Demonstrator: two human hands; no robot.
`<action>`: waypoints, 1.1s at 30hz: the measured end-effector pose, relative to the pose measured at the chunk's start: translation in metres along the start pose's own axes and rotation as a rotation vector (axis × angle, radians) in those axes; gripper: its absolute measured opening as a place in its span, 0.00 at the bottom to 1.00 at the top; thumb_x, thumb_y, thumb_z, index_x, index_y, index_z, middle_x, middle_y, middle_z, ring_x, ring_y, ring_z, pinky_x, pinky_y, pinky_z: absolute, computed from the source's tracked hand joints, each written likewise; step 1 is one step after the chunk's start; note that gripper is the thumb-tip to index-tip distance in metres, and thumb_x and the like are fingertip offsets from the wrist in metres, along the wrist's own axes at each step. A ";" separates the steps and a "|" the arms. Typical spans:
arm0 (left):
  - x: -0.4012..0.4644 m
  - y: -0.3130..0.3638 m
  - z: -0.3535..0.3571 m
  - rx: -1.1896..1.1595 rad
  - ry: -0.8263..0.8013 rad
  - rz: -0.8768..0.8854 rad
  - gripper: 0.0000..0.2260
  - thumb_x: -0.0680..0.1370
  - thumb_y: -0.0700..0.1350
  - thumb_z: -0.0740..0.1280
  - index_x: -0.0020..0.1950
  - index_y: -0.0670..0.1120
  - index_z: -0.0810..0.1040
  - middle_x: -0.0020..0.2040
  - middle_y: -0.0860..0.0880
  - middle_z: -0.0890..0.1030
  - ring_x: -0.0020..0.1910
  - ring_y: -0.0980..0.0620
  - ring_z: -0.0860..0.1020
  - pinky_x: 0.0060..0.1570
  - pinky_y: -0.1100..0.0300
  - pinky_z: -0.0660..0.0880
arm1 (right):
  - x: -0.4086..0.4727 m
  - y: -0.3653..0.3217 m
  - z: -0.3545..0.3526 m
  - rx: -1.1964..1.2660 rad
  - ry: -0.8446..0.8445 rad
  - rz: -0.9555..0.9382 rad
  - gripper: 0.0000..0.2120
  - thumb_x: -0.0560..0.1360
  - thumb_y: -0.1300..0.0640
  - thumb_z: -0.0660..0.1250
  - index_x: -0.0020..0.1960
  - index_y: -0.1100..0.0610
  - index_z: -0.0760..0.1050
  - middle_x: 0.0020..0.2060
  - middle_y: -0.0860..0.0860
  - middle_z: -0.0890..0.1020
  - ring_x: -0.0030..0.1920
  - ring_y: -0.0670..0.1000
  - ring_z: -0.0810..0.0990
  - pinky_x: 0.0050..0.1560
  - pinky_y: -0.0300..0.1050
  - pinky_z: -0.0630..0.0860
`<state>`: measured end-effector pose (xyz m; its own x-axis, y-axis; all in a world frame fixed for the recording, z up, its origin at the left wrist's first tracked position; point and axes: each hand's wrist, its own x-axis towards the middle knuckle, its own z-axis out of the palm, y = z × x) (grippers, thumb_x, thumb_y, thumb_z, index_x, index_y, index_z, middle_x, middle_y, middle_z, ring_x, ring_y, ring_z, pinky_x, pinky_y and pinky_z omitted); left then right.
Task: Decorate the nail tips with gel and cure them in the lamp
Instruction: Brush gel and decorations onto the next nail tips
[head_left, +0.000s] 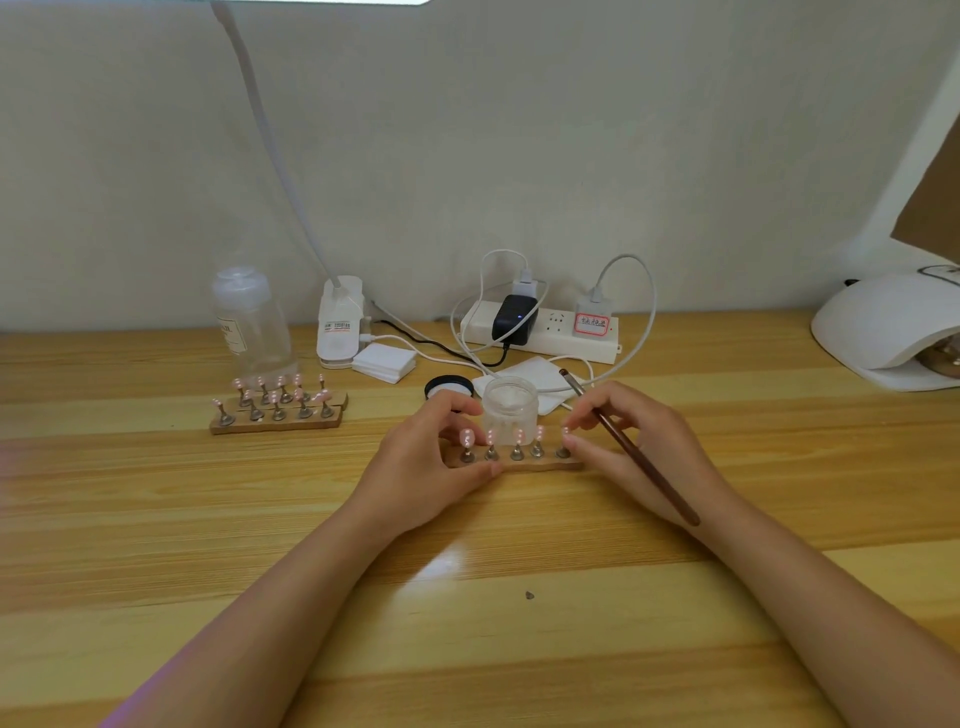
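Five pink nail tips (540, 432) stand on little metal stems along a narrow wooden strip (524, 464), mid-bench. The left hand (434, 457) pinches the strip's left end between thumb and curled fingers; the right hand (631, 441) closes its fingertips at the right end while holding a slim dark wooden brush (631, 447) slanted across its knuckles. A frosted round gel jar (510, 408) sits open just behind the strip. The smooth white domed lamp (883, 325) rests far right on the grained pine bench (467, 623). Two more strips of tips (278, 402) lie to the left.
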<state>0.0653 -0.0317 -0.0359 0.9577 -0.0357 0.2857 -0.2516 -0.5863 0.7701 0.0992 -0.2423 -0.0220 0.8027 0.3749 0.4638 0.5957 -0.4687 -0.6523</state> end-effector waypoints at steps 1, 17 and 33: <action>0.000 0.001 0.000 0.005 -0.003 0.004 0.19 0.68 0.45 0.75 0.49 0.59 0.68 0.43 0.54 0.79 0.45 0.66 0.75 0.42 0.78 0.66 | 0.000 -0.001 -0.001 -0.015 0.005 0.000 0.07 0.68 0.60 0.74 0.42 0.52 0.76 0.40 0.44 0.80 0.45 0.40 0.78 0.52 0.39 0.72; -0.005 0.011 -0.006 -0.267 0.127 0.097 0.14 0.68 0.38 0.73 0.46 0.50 0.71 0.44 0.50 0.82 0.46 0.64 0.79 0.45 0.77 0.69 | -0.003 0.002 -0.022 -0.597 -0.054 -0.198 0.05 0.68 0.56 0.73 0.37 0.51 0.77 0.25 0.46 0.73 0.26 0.47 0.69 0.26 0.33 0.59; -0.003 0.012 -0.007 -0.340 0.326 0.084 0.14 0.69 0.39 0.72 0.47 0.51 0.70 0.44 0.51 0.81 0.47 0.61 0.79 0.46 0.72 0.73 | 0.008 0.009 -0.001 -0.752 -0.353 -0.194 0.20 0.80 0.57 0.55 0.70 0.43 0.64 0.58 0.44 0.71 0.58 0.47 0.68 0.42 0.40 0.66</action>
<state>0.0580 -0.0326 -0.0238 0.8521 0.2161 0.4767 -0.4093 -0.2925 0.8642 0.1106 -0.2447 -0.0232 0.7035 0.6722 0.2307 0.6816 -0.7301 0.0490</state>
